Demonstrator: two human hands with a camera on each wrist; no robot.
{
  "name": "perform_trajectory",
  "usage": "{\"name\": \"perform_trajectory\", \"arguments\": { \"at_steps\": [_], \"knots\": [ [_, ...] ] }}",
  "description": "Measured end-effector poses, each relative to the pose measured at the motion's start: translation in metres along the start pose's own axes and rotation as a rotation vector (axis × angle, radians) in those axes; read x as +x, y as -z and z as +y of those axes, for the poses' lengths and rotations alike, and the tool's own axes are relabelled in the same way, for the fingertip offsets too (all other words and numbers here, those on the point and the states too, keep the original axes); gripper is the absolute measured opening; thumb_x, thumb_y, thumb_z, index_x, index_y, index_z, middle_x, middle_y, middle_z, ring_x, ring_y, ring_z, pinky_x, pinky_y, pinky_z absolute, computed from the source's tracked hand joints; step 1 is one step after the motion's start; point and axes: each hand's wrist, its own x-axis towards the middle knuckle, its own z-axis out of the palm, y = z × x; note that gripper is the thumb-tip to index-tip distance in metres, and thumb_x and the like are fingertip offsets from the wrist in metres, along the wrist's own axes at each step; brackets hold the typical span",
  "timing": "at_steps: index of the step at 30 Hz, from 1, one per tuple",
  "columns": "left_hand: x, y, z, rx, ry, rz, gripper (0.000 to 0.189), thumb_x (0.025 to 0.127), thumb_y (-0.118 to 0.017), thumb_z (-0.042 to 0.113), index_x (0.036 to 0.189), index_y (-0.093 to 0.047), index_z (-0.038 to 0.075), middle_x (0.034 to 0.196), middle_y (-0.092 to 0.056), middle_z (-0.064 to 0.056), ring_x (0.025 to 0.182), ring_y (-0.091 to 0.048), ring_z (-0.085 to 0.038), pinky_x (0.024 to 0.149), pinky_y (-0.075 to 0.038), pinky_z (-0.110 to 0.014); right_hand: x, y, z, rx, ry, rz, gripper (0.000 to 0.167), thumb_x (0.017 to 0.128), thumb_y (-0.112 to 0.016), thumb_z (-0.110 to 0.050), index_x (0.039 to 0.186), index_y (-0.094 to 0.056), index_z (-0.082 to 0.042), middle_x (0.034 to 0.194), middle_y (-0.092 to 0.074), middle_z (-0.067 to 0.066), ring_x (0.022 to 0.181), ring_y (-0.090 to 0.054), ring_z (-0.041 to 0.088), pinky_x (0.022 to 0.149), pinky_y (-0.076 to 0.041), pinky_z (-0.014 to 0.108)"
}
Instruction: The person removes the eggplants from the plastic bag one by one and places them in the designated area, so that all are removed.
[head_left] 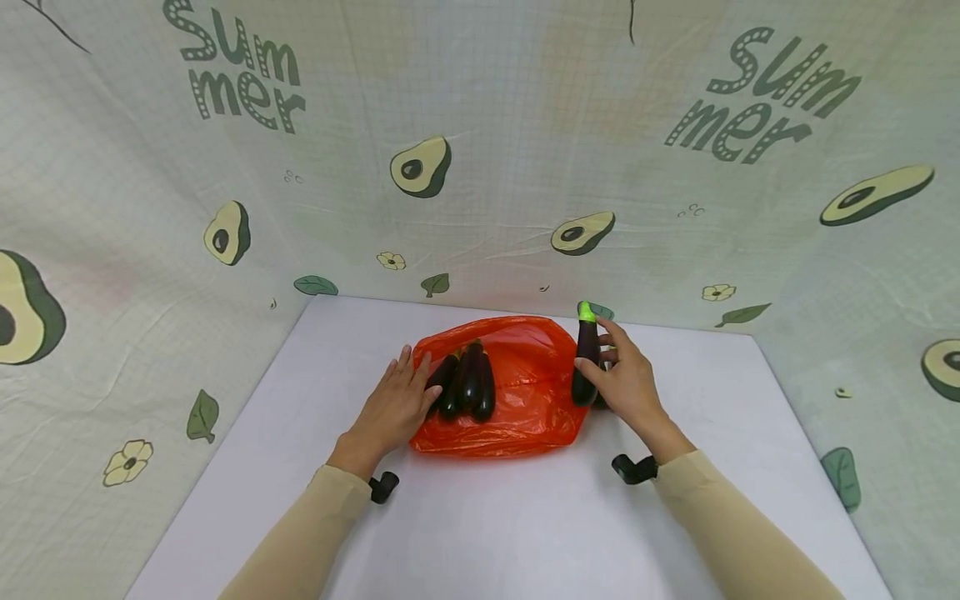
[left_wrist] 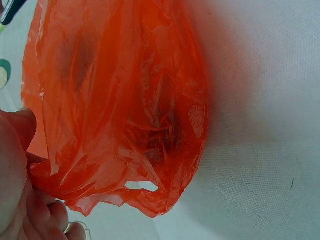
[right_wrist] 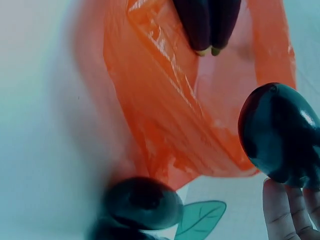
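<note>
Cloth-screened booth (head_left: 495, 283), avocado-print fabric (head_left: 495, 100) on three sides, white table (head_left: 510, 525), room type unclear

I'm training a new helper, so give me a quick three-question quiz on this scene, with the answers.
1. True or false: the red bag is empty.
2. What does the right hand hold?
3. In the head view, the left hand is at which part of the red bag: (a) left edge, (b) right edge, (c) middle?

Key:
1. False; dark eggplants lie inside.
2. A dark eggplant with a bright green end.
3. a.
</note>
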Motion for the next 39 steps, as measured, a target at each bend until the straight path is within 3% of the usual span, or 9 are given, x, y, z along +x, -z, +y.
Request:
{"name": "perform_trajectory", "arguments": {
  "at_steps": [6, 16, 22, 26, 39],
  "knots": [
    [-0.001, -0.001, -0.001, 0.001, 0.004, -0.004, 0.073, 0.112, -0.049, 0.041, 0.166, -0.024, -0.001, 0.172, -0.023, -0.026, 0.164, -0.006, -0.039, 0.132, -0.012, -0.055, 0.001, 0.011, 0.006, -0.028, 0.01, 0.029, 0.074, 0.1, -0.073, -0.023, 0.163, -0.035, -0.017, 0.141, -0.06, 0.023, 0.118, -0.066, 0.043, 0.089, -0.062, 0.06],
    [0.0, -0.002, -0.003, 0.005, 0.009, -0.007, 0.073, 0.111, -0.049, 0.042, 0.166, -0.024, 0.001, 0.172, -0.022, -0.024, 0.164, -0.007, -0.039, 0.132, -0.012, -0.054, 0.004, 0.029, 0.023, -0.075, 0.028, 0.075, 0.074, 0.099, -0.073, -0.021, 0.163, -0.037, -0.015, 0.136, -0.062, 0.024, 0.11, -0.069, 0.042, 0.075, -0.064, 0.05],
    [0.0, -0.002, -0.003, 0.017, 0.011, -0.018, 0.074, 0.112, -0.049, 0.042, 0.167, -0.022, 0.001, 0.173, -0.022, -0.023, 0.165, -0.005, -0.038, 0.133, -0.012, -0.054, 0.007, 0.041, 0.038, -0.117, 0.022, 0.083, 0.074, 0.099, -0.073, -0.019, 0.163, -0.037, -0.011, 0.135, -0.062, 0.027, 0.109, -0.069, 0.044, 0.075, -0.063, 0.051],
    [0.0, -0.001, -0.003, 0.012, 0.01, -0.024, 0.074, 0.111, -0.049, 0.043, 0.167, -0.022, 0.001, 0.173, -0.021, -0.024, 0.165, -0.005, -0.039, 0.133, -0.012, -0.054, 0.009, 0.047, 0.048, -0.157, 0.001, 0.089, 0.075, 0.098, -0.073, -0.02, 0.163, -0.036, -0.009, 0.135, -0.061, 0.029, 0.11, -0.068, 0.045, 0.077, -0.062, 0.055],
    [0.0, -0.002, -0.003, 0.019, 0.017, -0.041, 0.075, 0.112, -0.047, 0.043, 0.167, -0.02, 0.002, 0.174, -0.02, -0.022, 0.165, -0.004, -0.038, 0.133, -0.011, -0.053, 0.009, 0.054, 0.078, -0.249, -0.084, 0.057, 0.079, 0.099, -0.073, -0.024, 0.163, -0.032, -0.004, 0.134, -0.058, 0.031, 0.109, -0.064, 0.045, 0.078, -0.057, 0.052]
  ]
}}
